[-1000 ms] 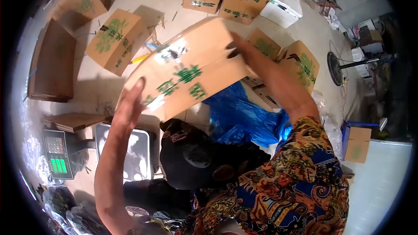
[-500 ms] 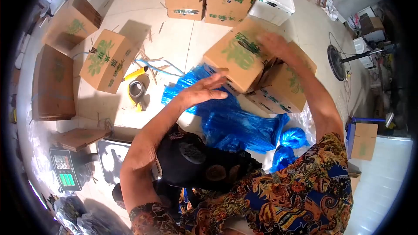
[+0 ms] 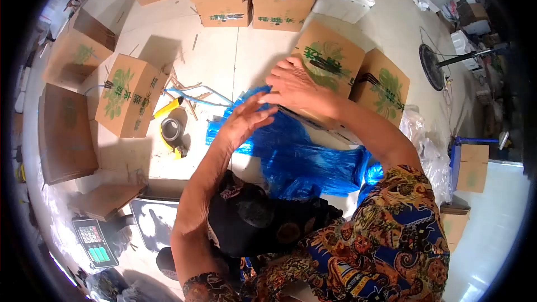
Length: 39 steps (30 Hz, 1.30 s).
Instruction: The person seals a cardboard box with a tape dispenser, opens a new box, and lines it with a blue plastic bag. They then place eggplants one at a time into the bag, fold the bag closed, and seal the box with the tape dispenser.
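From my remote seat, my left hand (image 3: 241,124) is loosely spread above the blue plastic (image 3: 313,169), with nothing visible in it. My right hand (image 3: 297,88) curls by the near edge of the printed carton (image 3: 342,50); I can't tell whether it grips. That carton's top looks closed, beside a second carton (image 3: 385,81). I judge the stacked cartons (image 3: 222,1) finished, the flat cardboard (image 3: 70,134) unused

Arms (image 3: 196,204) bent inward; left hand (image 3: 240,124), right hand (image 3: 295,86) close together, fingertips (image 3: 272,111) perhaps touching
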{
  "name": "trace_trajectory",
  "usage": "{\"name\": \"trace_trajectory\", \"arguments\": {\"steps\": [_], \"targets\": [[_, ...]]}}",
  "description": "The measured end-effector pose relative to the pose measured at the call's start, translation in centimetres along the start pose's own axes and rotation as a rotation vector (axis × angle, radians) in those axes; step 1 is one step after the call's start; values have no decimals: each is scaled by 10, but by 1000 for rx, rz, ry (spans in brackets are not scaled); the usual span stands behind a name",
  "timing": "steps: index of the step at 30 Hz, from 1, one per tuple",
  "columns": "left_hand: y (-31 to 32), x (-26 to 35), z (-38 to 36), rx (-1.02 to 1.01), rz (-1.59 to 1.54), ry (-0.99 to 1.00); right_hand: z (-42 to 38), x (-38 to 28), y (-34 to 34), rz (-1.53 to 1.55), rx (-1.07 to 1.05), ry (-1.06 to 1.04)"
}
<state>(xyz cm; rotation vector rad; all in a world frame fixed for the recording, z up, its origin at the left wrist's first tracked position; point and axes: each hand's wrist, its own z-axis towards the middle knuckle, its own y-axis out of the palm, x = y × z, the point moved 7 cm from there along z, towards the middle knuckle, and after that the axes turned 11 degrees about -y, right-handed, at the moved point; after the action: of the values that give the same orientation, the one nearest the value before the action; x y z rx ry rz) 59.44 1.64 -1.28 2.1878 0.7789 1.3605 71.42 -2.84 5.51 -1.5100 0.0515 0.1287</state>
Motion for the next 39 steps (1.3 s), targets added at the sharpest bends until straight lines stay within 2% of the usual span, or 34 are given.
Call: {"name": "trace_trajectory", "arguments": {"steps": [1,2,3,5,6,9,12,14,15,16,17,19,21,22,25,26,27,28,29,30,31,33,35,36,39], "targets": [[-3,-3,-4,41,8,-30,-13,2,-5,-25,86,-98],[-9,-8,-13,86,12,-70,-20,-6,-16,-106,51,-263],[-18,-14,-25,131,26,-116,-25,-7,-30,-115,161,-347],[-51,-29,-52,273,97,-92,-8,39,-2,-101,16,-1],[-64,-34,-71,334,119,-101,-8,56,5,-45,-74,64],[-109,-63,-120,449,115,-147,-18,54,-2,-72,-71,-17],[-141,-97,-189,601,125,-70,-8,51,27,-183,-258,28],[-165,-126,-228,746,58,-43,-10,27,9,-230,-261,-51],[-171,-121,-254,909,216,-58,-9,10,-6,-253,-236,-97],[-187,-112,-283,1152,571,-17,-8,-6,-20,-275,-206,-130],[-186,-98,-315,1369,769,48,-5,-22,-30,-276,-167,-159],[-190,-80,-374,1588,808,232,4,-62,-31,-199,-66,-204],[-199,-66,-424,1832,747,148,26,-100,-5,41,73,-199],[-187,-56,-446,1933,791,385,43,-122,15,211,35,-275],[-158,-28,-495,2157,867,529,100,-204,40,623,-94,-367],[-161,-26,-511,2179,730,645,121,-234,48,689,-107,-399],[-173,-29,-532,2297,602,669,142,-270,45,664,-124,-457],[-193,-30,-549,2310,494,631,162,-303,47,731,-90,-548],[-211,-32,-565,2319,381,593,185,-333,54,698,-195,-514],[-227,-34,-574,2209,196,532,202,-365,46,713,-102,-582],[-249,-42,-582,2177,110,485,221,-394,49,802,-159,-554],[-271,-46,-582,1907,-216,437,260,-447,56,953,-196,-518],[-280,-45,-577,1800,-243,453,296,-487,68,1022,-151,-450],[-287,-46,-573,1747,-237,469,314,-501,83,1052,-221,-279],[-282,-46,-562,1602,-304,540,352,-539,113,1226,-232,-202]]}}
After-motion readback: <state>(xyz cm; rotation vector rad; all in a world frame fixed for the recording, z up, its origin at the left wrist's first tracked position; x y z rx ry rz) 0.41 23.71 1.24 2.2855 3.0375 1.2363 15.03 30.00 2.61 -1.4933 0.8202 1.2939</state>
